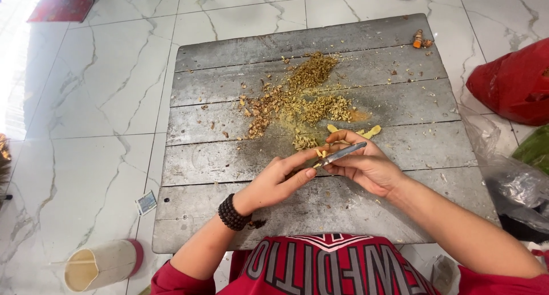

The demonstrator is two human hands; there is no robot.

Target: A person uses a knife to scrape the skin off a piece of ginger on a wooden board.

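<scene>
My right hand point(366, 166) grips a small knife point(341, 153) with its grey blade pointing left. My left hand point(280, 177), with a dark bead bracelet on the wrist, pinches a small yellowish root piece point(320, 153) against the blade. Both hands meet above the grey wooden board point(206, 175). A heap of yellow-brown peelings and chopped bits point(297, 100) lies on the board just beyond my hands. A few pale yellow peeled pieces point(370, 131) lie beside my right hand's fingers.
An orange root stub point(418, 39) rests at the board's far right corner. A red plastic bag point(512, 83) and a clear plastic bag point(509, 175) sit on the right. A cylindrical container point(100, 264) lies on the white marble floor at the near left, next to a small packet point(146, 203).
</scene>
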